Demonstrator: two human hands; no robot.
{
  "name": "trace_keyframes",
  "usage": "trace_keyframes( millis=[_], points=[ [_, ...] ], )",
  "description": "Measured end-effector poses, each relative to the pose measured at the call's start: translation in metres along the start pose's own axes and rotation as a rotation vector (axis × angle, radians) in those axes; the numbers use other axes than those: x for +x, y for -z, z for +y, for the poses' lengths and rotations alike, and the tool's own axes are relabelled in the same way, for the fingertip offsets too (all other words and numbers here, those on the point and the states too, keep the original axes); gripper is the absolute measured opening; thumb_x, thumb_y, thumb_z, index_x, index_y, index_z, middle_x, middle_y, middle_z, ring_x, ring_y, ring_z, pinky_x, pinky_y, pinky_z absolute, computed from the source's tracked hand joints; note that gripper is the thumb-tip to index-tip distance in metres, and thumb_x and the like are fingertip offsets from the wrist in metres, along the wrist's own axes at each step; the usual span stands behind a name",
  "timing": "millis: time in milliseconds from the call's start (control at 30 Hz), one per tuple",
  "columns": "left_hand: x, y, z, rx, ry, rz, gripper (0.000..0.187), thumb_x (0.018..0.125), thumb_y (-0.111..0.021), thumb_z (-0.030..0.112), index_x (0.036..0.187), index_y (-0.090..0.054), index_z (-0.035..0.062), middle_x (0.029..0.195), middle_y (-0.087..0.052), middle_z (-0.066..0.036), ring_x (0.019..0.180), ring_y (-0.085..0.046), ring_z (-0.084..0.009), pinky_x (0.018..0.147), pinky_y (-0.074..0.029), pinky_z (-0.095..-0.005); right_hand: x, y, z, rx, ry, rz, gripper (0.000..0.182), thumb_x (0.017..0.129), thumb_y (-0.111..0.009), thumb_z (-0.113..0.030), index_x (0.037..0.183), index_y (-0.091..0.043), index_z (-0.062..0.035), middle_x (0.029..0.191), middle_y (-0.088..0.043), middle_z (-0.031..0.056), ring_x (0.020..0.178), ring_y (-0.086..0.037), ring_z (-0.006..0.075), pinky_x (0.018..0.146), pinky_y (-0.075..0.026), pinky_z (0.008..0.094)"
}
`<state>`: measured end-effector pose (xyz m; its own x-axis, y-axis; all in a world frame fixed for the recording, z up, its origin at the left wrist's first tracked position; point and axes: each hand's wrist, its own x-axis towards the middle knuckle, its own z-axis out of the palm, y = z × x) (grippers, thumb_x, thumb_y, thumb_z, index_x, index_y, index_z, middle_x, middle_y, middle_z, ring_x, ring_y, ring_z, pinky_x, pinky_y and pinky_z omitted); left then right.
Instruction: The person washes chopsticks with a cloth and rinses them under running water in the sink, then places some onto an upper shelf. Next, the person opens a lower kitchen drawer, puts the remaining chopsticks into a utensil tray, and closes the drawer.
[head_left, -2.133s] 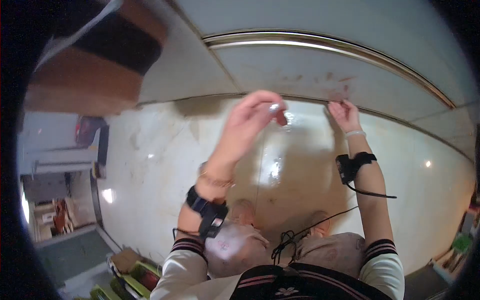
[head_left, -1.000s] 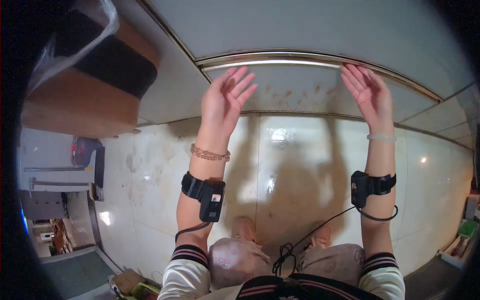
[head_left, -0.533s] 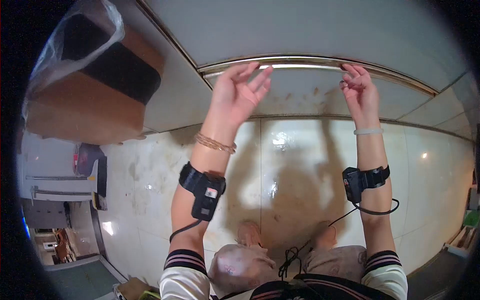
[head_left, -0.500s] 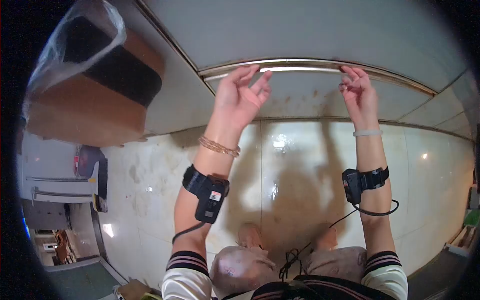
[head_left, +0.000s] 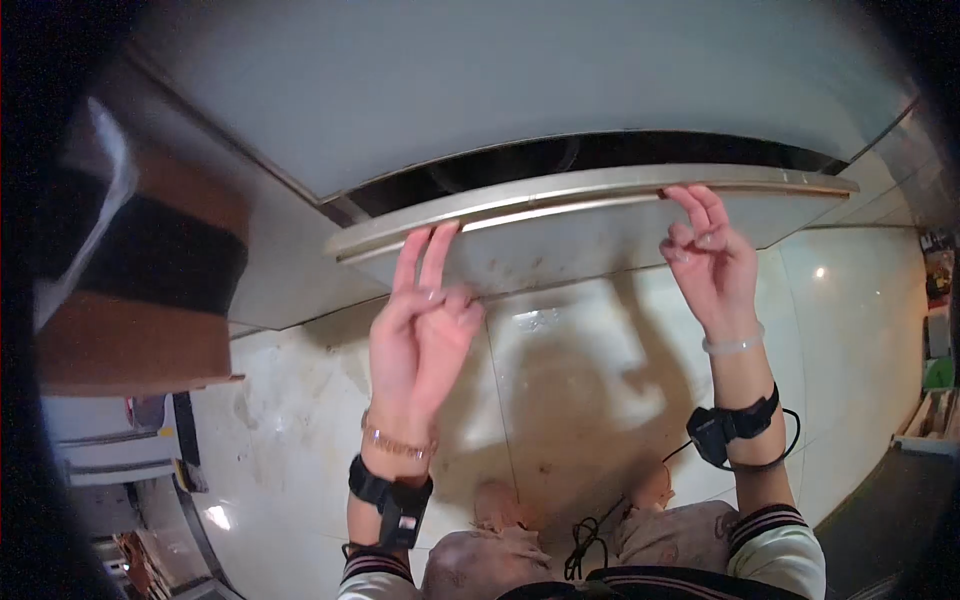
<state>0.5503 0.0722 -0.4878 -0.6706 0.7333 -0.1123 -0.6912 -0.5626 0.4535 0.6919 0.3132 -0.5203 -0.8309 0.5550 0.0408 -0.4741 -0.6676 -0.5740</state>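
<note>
A white drawer [head_left: 545, 245] stands partly pulled out, and a dark gap [head_left: 600, 155] shows behind its front. Along its upper edge runs a metal handle rail [head_left: 560, 203]. Two fingers of my left hand [head_left: 418, 335] are hooked on the left part of that rail, palm up, the other fingers curled in. Toward the rail's right end, my right hand [head_left: 715, 255] hooks it in the same way with two fingers. The fingertips are hidden behind the rail. What lies inside the drawer is too dark to make out.
On the left is a brown cardboard box [head_left: 140, 345] with a dark band and clear plastic on it. Pale floor tiles [head_left: 290, 400] lie below, with my feet and a black cable [head_left: 587, 545] near the bottom. A crate [head_left: 928, 420] stands at the right edge.
The drawer front has come out toward me, opening a dark gap behind it. Both hands have moved back toward my body with it, the left one further.
</note>
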Motion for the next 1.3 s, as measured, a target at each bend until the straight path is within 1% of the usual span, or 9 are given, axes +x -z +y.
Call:
trace_keyframes(
  millis=[233,367,467,533,600,733,800,967,1300],
  points=[
    [-0.009,0.027,0.021,0.311,0.247,-0.028,0.055,0.076,-0.041,0.003,0.129,-0.027,0.0053,0.132,-0.031,-0.018,0.087,-0.056,-0.0286,0.078,-0.042,-0.0366,-0.009,-0.008,-0.026,-0.727,-0.203,0.151,0.024,0.077,-0.043,-0.006,0.1,-0.048,-0.0018,0.096,-0.058,0.0152,0.071,-0.057,0.0226,0.064,-0.043,0.0294],
    [-0.004,0.048,0.096,0.961,0.56,-0.569,0.041,0.078,-0.049,0.003,0.117,-0.043,-0.0061,0.115,-0.048,-0.025,0.104,-0.05,-0.0359,0.089,-0.038,-0.0408,-0.009,-0.024,-0.082,-1.597,-0.328,-0.23,0.015,0.081,-0.046,-0.009,0.084,-0.055,0.0034,0.088,-0.059,0.0165,0.069,-0.058,0.0227,0.066,-0.044,0.03],
    [0.049,0.045,0.132,0.719,0.53,-0.915,0.033,0.076,-0.059,0.008,0.104,-0.054,-0.0079,0.097,-0.059,-0.021,0.093,-0.056,-0.0366,0.083,-0.041,-0.0453,0.001,-0.022,-0.088,-1.466,0.408,0.09,0.017,0.081,-0.044,-0.006,0.083,-0.058,0.0032,0.08,-0.059,0.0143,0.07,-0.055,0.0234,0.071,-0.043,0.0313],
    [0.054,0.031,0.123,0.728,-0.133,-0.475,0.014,0.073,-0.065,0.015,0.079,-0.06,0.003,0.073,-0.063,-0.01,0.063,-0.06,-0.0268,0.064,-0.047,-0.0406,0.032,-0.015,-0.086,-1.808,0.562,0.17,0.018,0.08,-0.045,-0.006,0.087,-0.058,0.0037,0.073,-0.057,0.0134,0.069,-0.052,0.0249,0.073,-0.041,0.0331],
    [0.083,-0.003,0.117,0.809,-0.301,-0.157,0.013,0.072,-0.066,0.017,0.071,-0.059,0.0072,0.066,-0.06,-0.005,0.059,-0.057,-0.0229,0.06,-0.044,-0.0372,0.064,0.001,-0.079,-2.111,0.704,0.072,0.024,0.082,-0.041,-0.012,0.088,-0.058,0.0042,0.069,-0.056,0.0138,0.07,-0.05,0.0288,0.077,-0.039,0.0373],
    [0.127,0.007,0.118,0.964,-0.159,-0.535,0.021,0.065,-0.07,0.02,0.075,-0.06,0.0032,0.071,-0.059,-0.01,0.066,-0.056,-0.0247,0.067,-0.042,-0.039,0.052,0.01,-0.081,-2.133,0.788,0.057,0.036,0.085,-0.033,-0.022,0.081,-0.059,0.0035,0.072,-0.056,0.0172,0.071,-0.051,0.033,0.077,-0.039,0.0444],
    [0.132,-0.001,0.103,1.099,-0.175,-0.202,0.02,0.065,-0.068,0.016,0.075,-0.059,0.0014,0.074,-0.059,-0.011,0.067,-0.056,-0.0252,0.068,-0.043,-0.0394,0.052,0.008,-0.082,-2.189,0.706,0.073,0.037,0.086,-0.033,-0.021,0.073,-0.058,0.0031,0.068,-0.054,0.0168,0.067,-0.051,0.0332,0.074,-0.04,0.0456],
    [0.155,-0.011,0.1,1.168,-0.246,-0.164,0.014,0.069,-0.063,0.015,0.074,-0.058,0.003,0.068,-0.057,-0.009,0.065,-0.056,-0.0226,0.067,-0.044,-0.0367,0.057,0.005,-0.087,-2.059,0.598,0.001,0.04,0.085,-0.033,-0.024,0.06,-0.051,0.0007,0.057,-0.049,0.0128,0.059,-0.049,0.0316,0.069,-0.04,0.046],
    [0.175,-0.091,0.102,1.073,-0.116,-0.999,0.006,0.077,-0.056,0.018,0.071,-0.054,0.0157,0.072,-0.053,0.0,0.067,-0.053,-0.0173,0.059,-0.042,-0.0323,0.054,0.005,-0.087,-2.064,0.58,0.014,0.04,0.084,-0.035,-0.026,0.063,-0.052,0.0025,0.065,-0.048,0.0146,0.068,-0.048,0.0329,0.079,-0.038,0.0474]
  ],
)
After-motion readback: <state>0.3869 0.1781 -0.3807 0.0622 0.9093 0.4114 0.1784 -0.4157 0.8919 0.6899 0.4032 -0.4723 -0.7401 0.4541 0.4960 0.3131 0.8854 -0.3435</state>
